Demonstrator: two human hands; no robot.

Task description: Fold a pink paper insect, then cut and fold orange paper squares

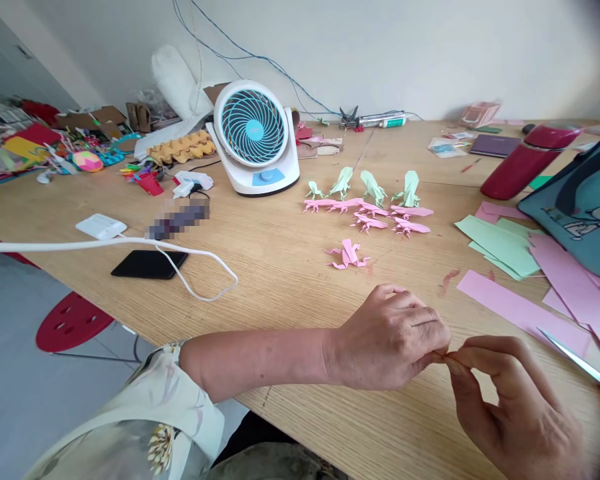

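Note:
Over the table's front right, my left hand (397, 340) is closed, its fingertips meeting those of my right hand (515, 400). Thumb and forefinger of the right hand are pinched together. Whatever lies between the fingertips is hidden or too small to name. Just beyond my left hand sits a pink folded-paper frog (349, 255). Farther back stand several pink paper insects (410, 227) and several green ones (375, 188) in rows. To the right of my hands lie a pink paper strip (520, 310) and scissors (577, 363), whose handles are partly out of view.
Green paper sheets (500, 243) and more pink paper (570, 273) are at right, beside a blue bag (580, 207) and a tilted red flask (527, 160). A fan (255, 133) stands at the back. At left are a black phone (147, 265) and a white cable (200, 250).

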